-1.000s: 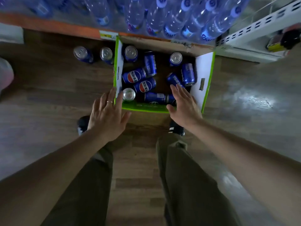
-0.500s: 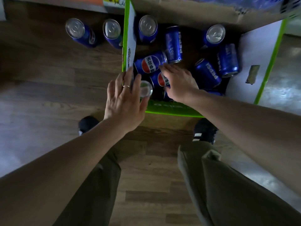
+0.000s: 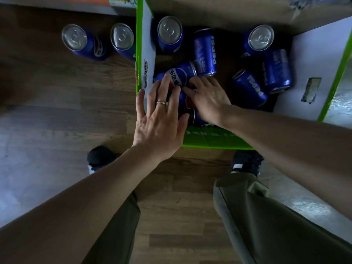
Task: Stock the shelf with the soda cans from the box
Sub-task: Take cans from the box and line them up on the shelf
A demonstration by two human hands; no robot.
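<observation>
An open green-edged box (image 3: 213, 140) stands on the wooden floor in front of my feet. Several blue soda cans are inside it: one upright (image 3: 170, 33) at the far left, another upright (image 3: 260, 38) at the far right, the others lying down. My left hand (image 3: 160, 119), with a ring on it, hovers flat over the box's near-left corner, its straight fingertips touching a lying can (image 3: 182, 72). My right hand (image 3: 208, 98) is inside the box with its fingers curled over another lying can (image 3: 187, 106), mostly hidden beneath both hands.
Two blue cans (image 3: 76, 40) (image 3: 122, 38) stand upright on the floor left of the box. The shelf's front edge with a price label (image 3: 123, 0) runs along the top. A white box flap (image 3: 314, 60) lies open to the right. My shoes (image 3: 100, 156) are below the box.
My head has moved closer to the box. My left hand slid forward over the near-left corner, covering the upright can there. My right hand stayed on the lying can.
</observation>
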